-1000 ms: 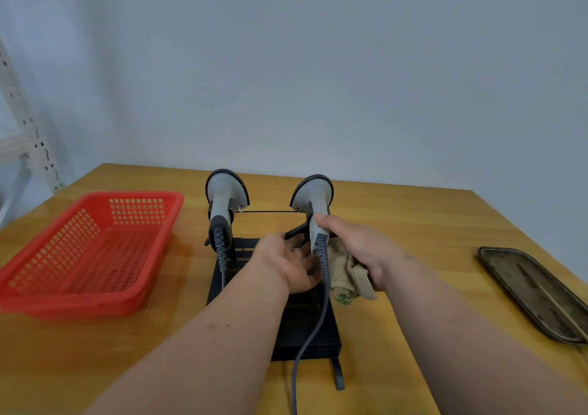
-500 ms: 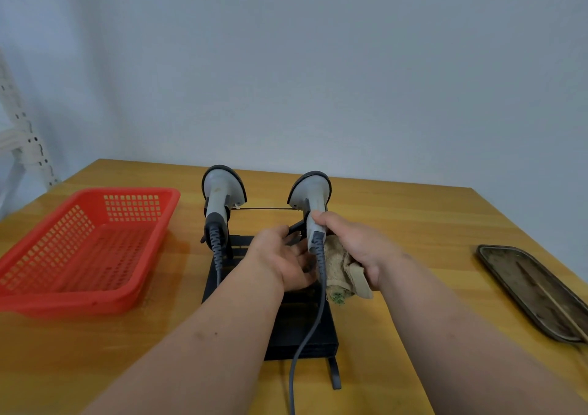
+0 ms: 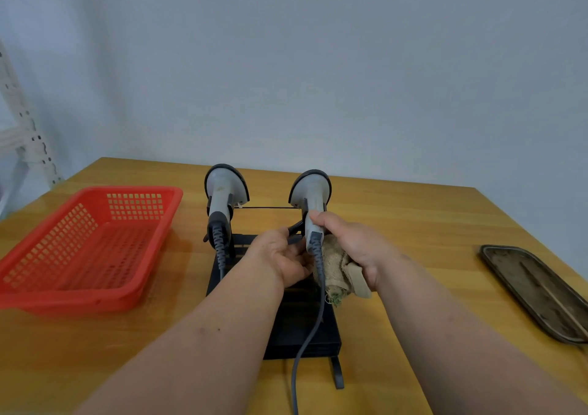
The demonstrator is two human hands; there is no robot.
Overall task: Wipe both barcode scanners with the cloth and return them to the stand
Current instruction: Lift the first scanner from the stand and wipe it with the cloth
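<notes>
Left of frame: red basket (image 3: 86, 249) on the wooden table (image 3: 413, 224). Centre: black stand (image 3: 302, 328). Left scanner (image 3: 224, 198) sits upright in the stand, its cord hanging down the front. Left hand (image 3: 283, 255) reaches in at the stand beside the right scanner's grip; fingers curled, partly hidden, so whether they hold anything cannot be told. Right scanner (image 3: 311, 201) upright at the stand's right side, grey cable (image 3: 313, 325) trailing toward the lower edge. Right hand (image 3: 353, 246) wraps the scanner's grip, thumb on top, with the beige cloth (image 3: 340, 271) bunched in the same palm. Far right: dark tray (image 3: 541, 290).
</notes>
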